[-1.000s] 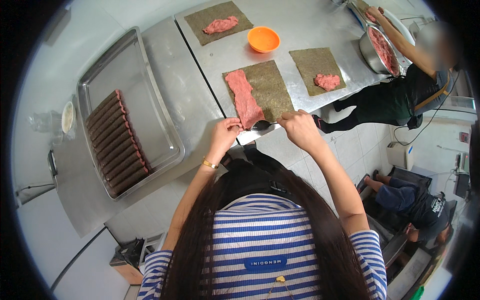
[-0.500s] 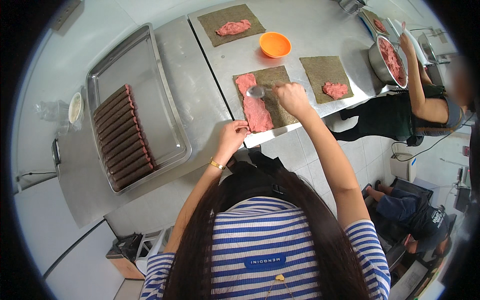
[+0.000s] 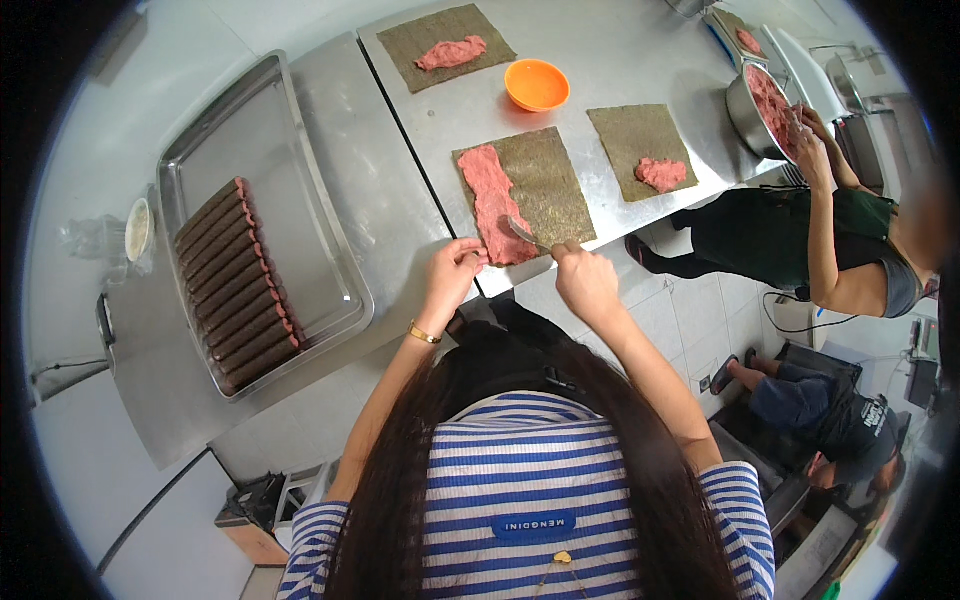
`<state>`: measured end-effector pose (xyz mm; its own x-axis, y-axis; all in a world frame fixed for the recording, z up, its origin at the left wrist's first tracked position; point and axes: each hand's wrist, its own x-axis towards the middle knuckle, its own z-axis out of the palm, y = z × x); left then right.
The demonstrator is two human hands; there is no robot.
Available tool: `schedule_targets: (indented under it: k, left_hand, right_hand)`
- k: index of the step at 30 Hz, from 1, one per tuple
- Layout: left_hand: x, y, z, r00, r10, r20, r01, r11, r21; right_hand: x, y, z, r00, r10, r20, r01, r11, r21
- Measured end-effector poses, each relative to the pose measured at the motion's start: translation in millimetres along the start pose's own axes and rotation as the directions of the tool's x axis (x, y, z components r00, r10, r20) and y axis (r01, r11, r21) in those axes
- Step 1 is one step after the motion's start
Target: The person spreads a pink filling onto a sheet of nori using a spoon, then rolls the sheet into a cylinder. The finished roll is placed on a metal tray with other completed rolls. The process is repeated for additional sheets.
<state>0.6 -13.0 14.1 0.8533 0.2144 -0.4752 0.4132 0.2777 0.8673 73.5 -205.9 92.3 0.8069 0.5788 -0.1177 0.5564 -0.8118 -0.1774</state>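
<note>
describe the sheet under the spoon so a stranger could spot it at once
Find the steel table right of the tray of dark rolls. At its near edge, nearer than the orange bowl, lies a greenish-brown sheet, the spoon in the right hand over it. Its pink meat forms a long strip along its left; neighbouring sheets carry short lumps.

The tray (image 3: 285, 140) is on the table (image 3: 390, 190), left of the seam (image 3: 418, 165), and the rolls (image 3: 240, 290) lie inside it, side by side. To the right of the seam lie the near sheet (image 3: 550, 190), the far sheet (image 3: 440, 28) behind it, and the right sheet (image 3: 640, 130). On each of these 3 lies meat (image 3: 487, 195) — on the near sheet, along its left side. The bowl (image 3: 537, 87) stands between the other 2. The basin (image 3: 742, 115) is farther right.
</note>
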Motion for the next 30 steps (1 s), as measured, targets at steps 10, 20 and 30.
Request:
schedule_targets:
  k: [10,20,30]
  left_hand:
    - [-4.4,9.7,2.4,1.000,0.006,-0.013,-0.007,0.994,-0.112]
    - [-0.5,10.7,-2.4,0.999,-0.034,0.017,0.037,0.986,-0.165]
    - [0.7,10.5,-6.4,0.998,-0.042,0.037,0.047,0.988,-0.145]
  right_hand:
    - [-17.2,-26.9,17.9,0.996,0.031,0.086,-0.034,0.999,0.035]
    - [-21.8,-30.7,8.7,0.999,-0.008,0.035,0.003,0.992,0.127]
    - [-8.4,-4.9,-6.4,0.995,-0.085,0.046,0.085,0.996,-0.010]
